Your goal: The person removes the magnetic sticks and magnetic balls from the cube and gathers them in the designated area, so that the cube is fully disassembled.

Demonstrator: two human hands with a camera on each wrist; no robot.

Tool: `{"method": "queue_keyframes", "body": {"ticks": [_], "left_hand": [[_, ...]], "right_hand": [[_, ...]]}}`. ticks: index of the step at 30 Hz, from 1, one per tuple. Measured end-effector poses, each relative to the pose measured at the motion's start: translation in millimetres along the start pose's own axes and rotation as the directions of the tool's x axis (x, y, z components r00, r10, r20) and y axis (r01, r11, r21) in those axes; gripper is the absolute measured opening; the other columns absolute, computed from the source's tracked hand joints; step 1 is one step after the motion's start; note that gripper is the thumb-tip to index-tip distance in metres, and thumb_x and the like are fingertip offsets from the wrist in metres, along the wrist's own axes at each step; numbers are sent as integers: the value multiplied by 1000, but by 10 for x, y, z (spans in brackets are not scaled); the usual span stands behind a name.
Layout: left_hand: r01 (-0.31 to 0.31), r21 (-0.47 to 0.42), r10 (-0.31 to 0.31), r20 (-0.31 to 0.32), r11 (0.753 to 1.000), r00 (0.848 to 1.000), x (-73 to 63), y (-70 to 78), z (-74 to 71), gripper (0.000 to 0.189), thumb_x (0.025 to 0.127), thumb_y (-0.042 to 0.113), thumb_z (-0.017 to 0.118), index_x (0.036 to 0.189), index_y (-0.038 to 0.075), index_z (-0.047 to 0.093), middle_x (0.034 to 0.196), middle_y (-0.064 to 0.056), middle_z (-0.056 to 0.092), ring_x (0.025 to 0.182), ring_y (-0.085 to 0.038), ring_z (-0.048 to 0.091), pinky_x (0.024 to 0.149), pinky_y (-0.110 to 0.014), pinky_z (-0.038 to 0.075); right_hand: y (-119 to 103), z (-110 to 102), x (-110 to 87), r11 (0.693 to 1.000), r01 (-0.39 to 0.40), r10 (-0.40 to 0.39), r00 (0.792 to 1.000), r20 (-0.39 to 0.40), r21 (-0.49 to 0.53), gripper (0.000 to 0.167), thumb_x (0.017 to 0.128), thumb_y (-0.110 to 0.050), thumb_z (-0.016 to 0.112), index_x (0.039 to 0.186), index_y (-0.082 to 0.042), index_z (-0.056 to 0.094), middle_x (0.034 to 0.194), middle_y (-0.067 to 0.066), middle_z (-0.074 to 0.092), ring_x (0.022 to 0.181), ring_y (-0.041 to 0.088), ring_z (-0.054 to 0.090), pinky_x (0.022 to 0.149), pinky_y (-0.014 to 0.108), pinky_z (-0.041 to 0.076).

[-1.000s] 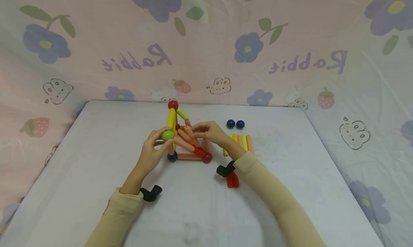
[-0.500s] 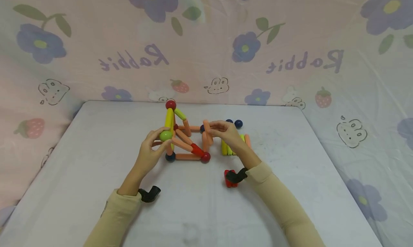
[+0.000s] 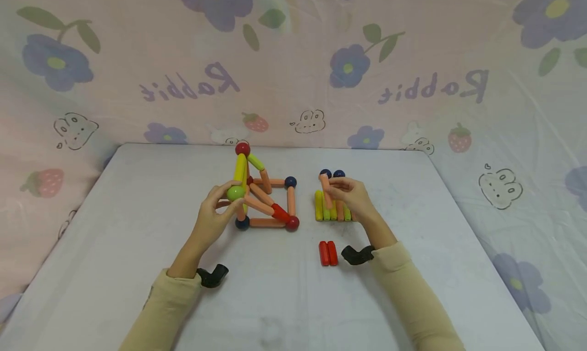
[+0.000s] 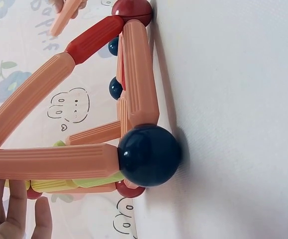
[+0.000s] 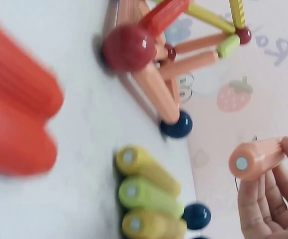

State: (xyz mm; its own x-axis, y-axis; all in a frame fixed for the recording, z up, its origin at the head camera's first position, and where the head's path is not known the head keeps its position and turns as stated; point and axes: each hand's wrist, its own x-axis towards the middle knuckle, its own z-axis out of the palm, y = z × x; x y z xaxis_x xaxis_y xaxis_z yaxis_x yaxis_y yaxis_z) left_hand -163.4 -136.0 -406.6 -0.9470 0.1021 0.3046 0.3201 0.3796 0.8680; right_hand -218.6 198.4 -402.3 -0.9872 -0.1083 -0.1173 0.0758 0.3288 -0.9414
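My left hand (image 3: 208,216) grips a green ball (image 3: 236,193) at the left corner of a frame built of magnetic rods and balls. From that ball, an orange rod (image 4: 54,162) runs to a dark blue ball (image 4: 150,155) on the table. Yellow rods (image 3: 240,167) rise behind it to a red ball (image 3: 242,149) at the peak. With thumb and fingers, my right hand (image 3: 357,195) pinches a loose orange rod (image 3: 325,190), tilted above a row of rods. The right wrist view shows its round metal-tipped end (image 5: 241,163), apart from the frame.
Yellow, green and orange rods (image 3: 319,208) lie in a row under my right hand, with two dark blue balls (image 3: 339,174) behind them. Two short red rods (image 3: 328,253) lie nearer on the white table (image 3: 275,300). A patterned curtain (image 3: 284,86) stands behind.
My right hand has drawn back rightward from the frame, carrying the orange rod over the row of loose rods. My left hand keeps its hold on the green ball.
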Motion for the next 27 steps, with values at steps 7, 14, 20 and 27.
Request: {"method": "queue_keyframes", "body": {"ticks": [7,14,20,27], "left_hand": [[7,-4,-7,-8,1000,1000,-6,11,-3,42,93,9,62,134,6,54,111,-11,54,105,-18,54,93,-21,46],[-9,-11,9,-11,1000,1000,0,13,3,42,93,8,62,133,6,54,111,-14,54,102,-5,50,91,-16,45],[-10,-17,9,-13,1000,1000,13,5,8,42,92,8,63,133,5,53,110,-13,54,103,-13,53,91,-18,45],[-23,-9,23,-18,1000,1000,10,4,2,43,91,6,64,132,4,54,108,-8,54,105,-24,56,90,-15,45]], "right_hand": [[130,-243,-68,995,-65,60,995,-76,-69,43,93,-21,63,127,4,57,95,-9,65,81,-4,58,75,10,51],[262,-448,-99,975,-175,152,975,-162,-139,46,94,-24,62,129,4,55,107,6,65,77,-6,56,72,8,50],[370,-539,-72,964,-235,204,953,-224,-121,45,93,-17,63,127,11,54,97,3,66,68,-5,55,66,12,51],[510,-565,-4,953,-279,245,939,-241,-118,43,92,-14,64,124,14,55,77,-9,62,60,-5,55,59,13,51]]}}
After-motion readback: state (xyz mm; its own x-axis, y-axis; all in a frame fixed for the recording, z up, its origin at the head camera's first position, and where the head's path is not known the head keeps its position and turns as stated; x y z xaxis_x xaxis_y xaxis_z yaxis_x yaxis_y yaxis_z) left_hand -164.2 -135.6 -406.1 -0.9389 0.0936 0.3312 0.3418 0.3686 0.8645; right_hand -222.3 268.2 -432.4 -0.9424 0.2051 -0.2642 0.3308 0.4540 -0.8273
